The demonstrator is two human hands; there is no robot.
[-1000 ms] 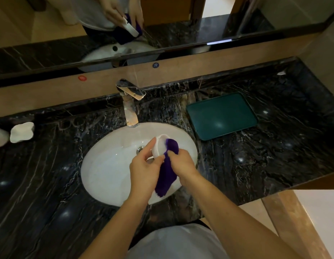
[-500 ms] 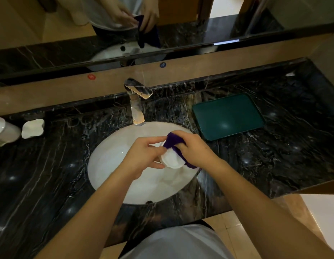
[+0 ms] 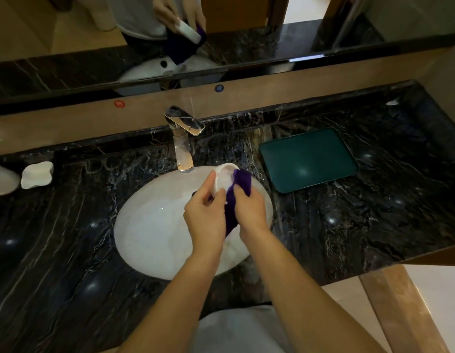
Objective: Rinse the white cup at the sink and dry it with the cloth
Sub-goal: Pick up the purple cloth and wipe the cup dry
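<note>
Over the white oval sink [image 3: 150,225] I hold a small white cup [image 3: 224,174], tilted with its mouth facing away from me. My left hand [image 3: 207,215] grips the cup by its left side and rim. A purple cloth [image 3: 240,189] is pressed against the cup's right side and into its mouth by my right hand [image 3: 249,208], which grips the cloth; the cloth's tail hangs down between my two hands. Most of the cup's body is hidden behind my fingers and the cloth.
A chrome faucet [image 3: 184,138] stands just behind the sink, close to the cup. A dark green tray [image 3: 308,159] lies on the black marble counter [image 3: 374,212] to the right. White soap dish [image 3: 37,174] and a white container [image 3: 2,179] sit far left. A mirror runs along the back.
The cup has turned from bottom-towards-me to mouth-away, and both hands shifted slightly back toward the faucet. The cloth moved from wrapping the cup's far side to its right side and mouth.
</note>
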